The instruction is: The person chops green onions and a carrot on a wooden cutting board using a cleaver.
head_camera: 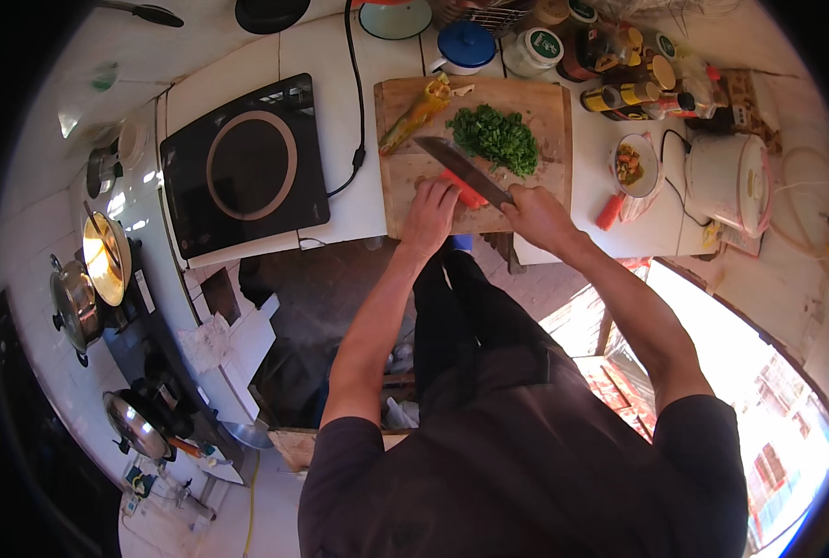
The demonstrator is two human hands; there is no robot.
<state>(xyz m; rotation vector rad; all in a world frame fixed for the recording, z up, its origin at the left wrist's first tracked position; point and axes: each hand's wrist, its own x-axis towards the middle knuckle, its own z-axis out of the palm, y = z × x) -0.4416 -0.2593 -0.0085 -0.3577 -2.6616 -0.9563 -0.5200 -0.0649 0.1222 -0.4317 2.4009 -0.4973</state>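
My right hand (540,215) grips the handle of a broad kitchen knife (463,167), whose dark blade points up and left across the wooden cutting board (400,171). Just below the blade lies a red, elongated piece of food (464,188); its exact kind is unclear. The bent fingers of my left hand (431,213) press on its left end and hide part of it. Beyond the knife sits a heap of chopped leafy greens (494,138). A yellow-green elongated item (416,115) with a ragged end rests at the board's upper left.
An induction cooktop (247,160) stands left of the board, its black cord (358,104) running between them. Behind are a blue-lidded enamel mug (466,47) and a glass jar (533,52). Sauce bottles (637,84), a bowl of food (634,166) and a white rice cooker (724,181) stand right.
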